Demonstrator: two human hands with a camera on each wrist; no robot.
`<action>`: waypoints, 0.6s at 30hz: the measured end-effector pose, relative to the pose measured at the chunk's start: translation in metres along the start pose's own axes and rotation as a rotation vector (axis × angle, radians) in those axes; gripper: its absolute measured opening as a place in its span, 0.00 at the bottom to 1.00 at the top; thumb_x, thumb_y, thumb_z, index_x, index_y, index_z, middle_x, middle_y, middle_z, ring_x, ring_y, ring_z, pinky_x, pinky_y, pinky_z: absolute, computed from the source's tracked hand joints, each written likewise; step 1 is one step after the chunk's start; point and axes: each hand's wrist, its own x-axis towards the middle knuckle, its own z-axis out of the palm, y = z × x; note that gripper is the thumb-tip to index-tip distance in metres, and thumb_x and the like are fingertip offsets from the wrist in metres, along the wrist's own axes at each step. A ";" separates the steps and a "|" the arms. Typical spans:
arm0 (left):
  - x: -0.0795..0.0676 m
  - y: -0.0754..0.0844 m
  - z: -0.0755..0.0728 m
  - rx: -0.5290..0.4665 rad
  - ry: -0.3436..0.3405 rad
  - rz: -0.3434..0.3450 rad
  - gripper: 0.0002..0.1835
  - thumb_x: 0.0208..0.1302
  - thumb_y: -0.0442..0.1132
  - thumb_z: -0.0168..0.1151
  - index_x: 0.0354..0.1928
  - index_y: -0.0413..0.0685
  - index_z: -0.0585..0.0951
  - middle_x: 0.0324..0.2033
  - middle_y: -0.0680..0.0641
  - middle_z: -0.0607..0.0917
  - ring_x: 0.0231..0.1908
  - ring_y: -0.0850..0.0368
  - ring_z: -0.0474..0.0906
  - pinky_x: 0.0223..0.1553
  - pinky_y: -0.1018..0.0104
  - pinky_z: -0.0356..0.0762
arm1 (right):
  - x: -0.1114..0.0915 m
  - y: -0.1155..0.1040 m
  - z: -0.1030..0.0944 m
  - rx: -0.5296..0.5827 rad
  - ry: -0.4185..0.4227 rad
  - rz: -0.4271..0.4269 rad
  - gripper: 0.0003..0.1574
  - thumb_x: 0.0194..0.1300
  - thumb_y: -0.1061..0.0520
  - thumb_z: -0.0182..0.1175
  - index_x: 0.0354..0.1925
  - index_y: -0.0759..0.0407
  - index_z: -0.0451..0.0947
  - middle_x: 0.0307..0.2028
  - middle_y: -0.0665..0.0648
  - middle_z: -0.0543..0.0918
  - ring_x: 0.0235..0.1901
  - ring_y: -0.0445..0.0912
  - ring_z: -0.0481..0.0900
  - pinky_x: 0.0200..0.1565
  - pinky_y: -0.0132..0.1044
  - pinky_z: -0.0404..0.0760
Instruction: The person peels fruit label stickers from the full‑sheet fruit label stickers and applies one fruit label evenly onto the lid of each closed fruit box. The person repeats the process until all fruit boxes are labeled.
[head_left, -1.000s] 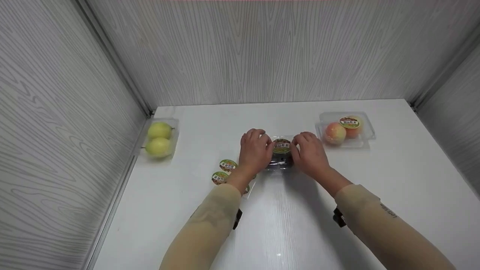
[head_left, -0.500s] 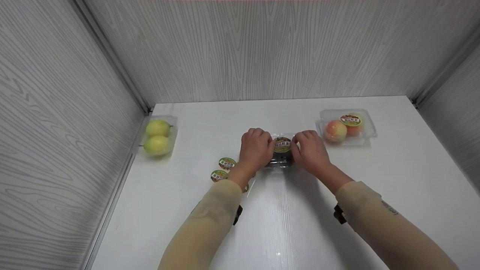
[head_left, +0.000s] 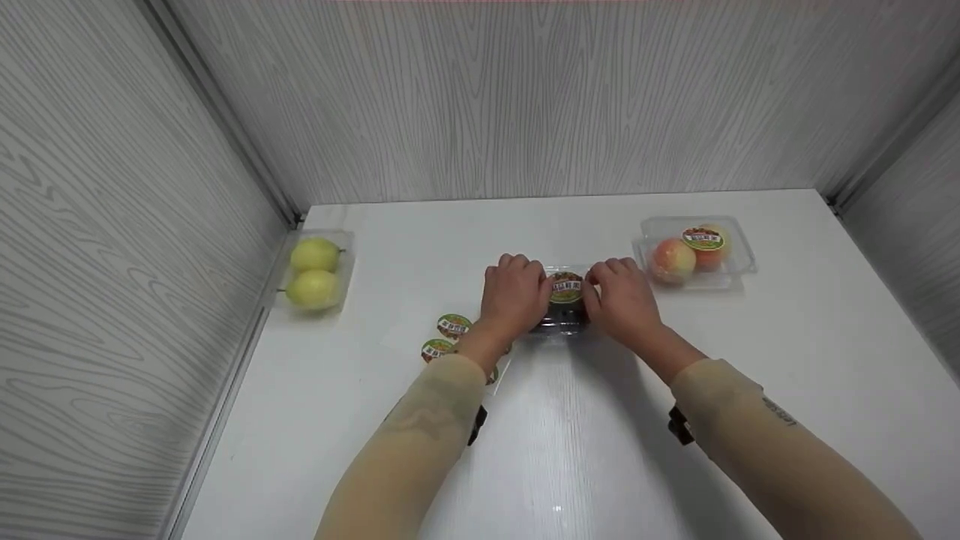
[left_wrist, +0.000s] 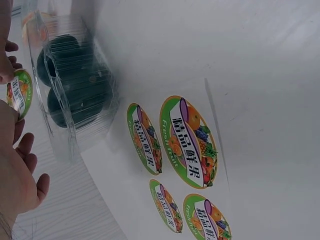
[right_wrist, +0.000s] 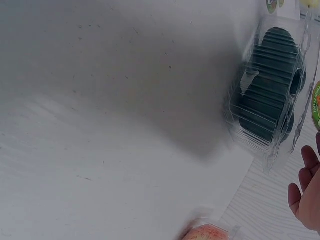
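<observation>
A clear plastic fruit box (head_left: 564,327) with dark, round fruits (right_wrist: 267,85) inside stands mid-table. Over its lid an oval "Fresh fruit" sticker (left_wrist: 20,94) is stretched between both hands, a little apart from the lid in the left wrist view. My left hand (head_left: 514,296) pinches the sticker's left end between thumb and fingers. At its right end, my right hand (head_left: 621,300) pinches it the same way. Below the left wrist lies a backing sheet (left_wrist: 120,190) with several more oval stickers (left_wrist: 188,142), partly hidden by that arm in the head view.
At the far left a clear box holds two yellow-green pears (head_left: 313,289). A clear box (head_left: 731,281) of peaches (head_left: 673,261) stands at the back right, an oval sticker (head_left: 703,238) on its lid. Wood-grain panels (head_left: 480,97) wall the table's back and sides.
The whole head view has shifted up slightly. Both hands keep their hold on the sticker over the box, with hardly any movement.
</observation>
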 end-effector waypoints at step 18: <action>0.001 -0.002 0.004 0.043 -0.031 0.000 0.19 0.82 0.54 0.53 0.45 0.49 0.86 0.45 0.48 0.85 0.52 0.49 0.78 0.53 0.51 0.77 | -0.001 0.003 0.009 -0.027 0.045 -0.026 0.14 0.75 0.57 0.57 0.39 0.67 0.81 0.41 0.67 0.84 0.50 0.66 0.78 0.57 0.60 0.75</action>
